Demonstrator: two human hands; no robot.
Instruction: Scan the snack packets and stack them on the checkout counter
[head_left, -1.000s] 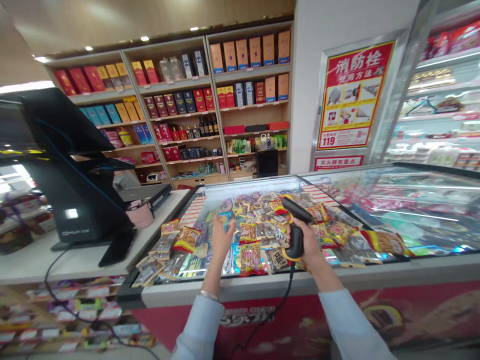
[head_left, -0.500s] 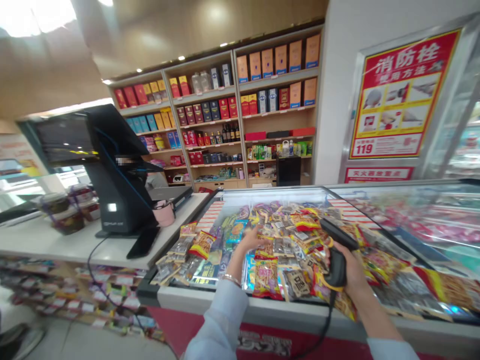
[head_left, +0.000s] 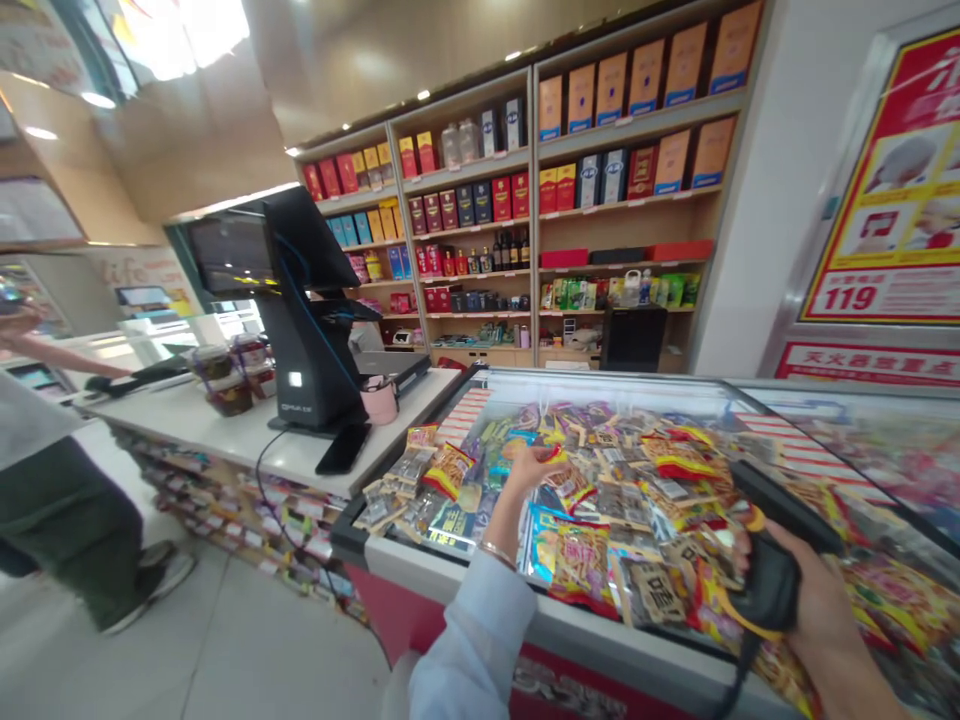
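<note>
My left hand point(head_left: 529, 470) pinches the upper edge of a red and yellow snack bag point(head_left: 571, 485), which tilts over the pile on the glass-topped case. The fingertips are partly hidden by the bag. At the right, my right hand point(head_left: 814, 590) is wrapped round the handle of a black and yellow barcode scanner point(head_left: 772, 575), its head above the bags. Another noodle snack bag point(head_left: 581, 562) and a dark grey packet point(head_left: 651, 590) lie near the front edge.
The case's front rim point(head_left: 465, 565) borders the packets. On the white counter point(head_left: 394, 435) at the left stand a black monitor stand point(head_left: 311, 350), a pink cup point(head_left: 379, 400) and a phone point(head_left: 343, 449). A person point(head_left: 60, 500) stands at the far left.
The view has swung left, bringing the person into sight. My left hand has closed on the snack bag and tilted it up. The scanner is still in my right hand.
</note>
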